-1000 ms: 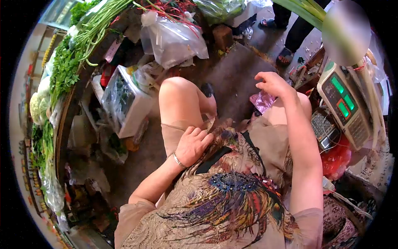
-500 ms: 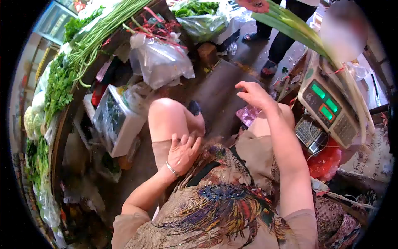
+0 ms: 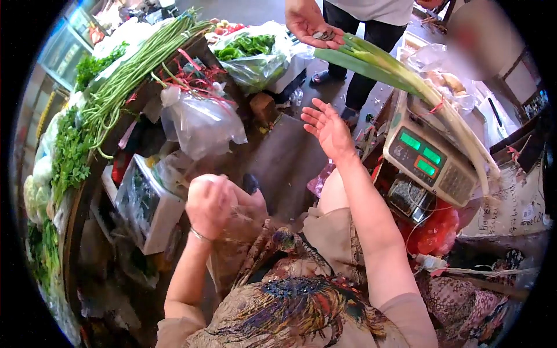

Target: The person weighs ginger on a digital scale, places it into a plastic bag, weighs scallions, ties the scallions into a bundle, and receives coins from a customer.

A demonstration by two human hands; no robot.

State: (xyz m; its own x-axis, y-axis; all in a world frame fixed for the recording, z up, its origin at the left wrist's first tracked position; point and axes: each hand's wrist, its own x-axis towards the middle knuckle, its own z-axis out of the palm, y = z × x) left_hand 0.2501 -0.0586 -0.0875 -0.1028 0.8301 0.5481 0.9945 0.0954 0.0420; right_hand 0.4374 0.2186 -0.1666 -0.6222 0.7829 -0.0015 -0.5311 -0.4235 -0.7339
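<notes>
My right hand (image 3: pixel 329 129) is raised in front of me, palm up, fingers spread, with nothing in it. Above it hangs another person's hand (image 3: pixel 314 26) with some coins (image 3: pixel 324 36) on its palm; the two hands are apart. My left hand (image 3: pixel 209 206), with a bracelet at the wrist, is at my left knee and smeared by motion, so its fingers are unclear. Long green onions (image 3: pixel 394 72) tied with a red band lie across the scale (image 3: pixel 430 159), whose green and red digits are lit.
Green beans (image 3: pixel 139 75) and leafy herbs (image 3: pixel 71 153) line the left counter. Plastic bags (image 3: pixel 203 122) hang ahead of me, near bagged greens (image 3: pixel 246 55). A white foam box (image 3: pixel 152 203) stands left of my knee. A calculator (image 3: pixel 409 197) and red bag (image 3: pixel 436 232) sit below the scale.
My right hand has turned palm up with its fingers spread. My left hand has lifted from my lap to the knee. The other person's hand with coins has come into view, and the view has shifted.
</notes>
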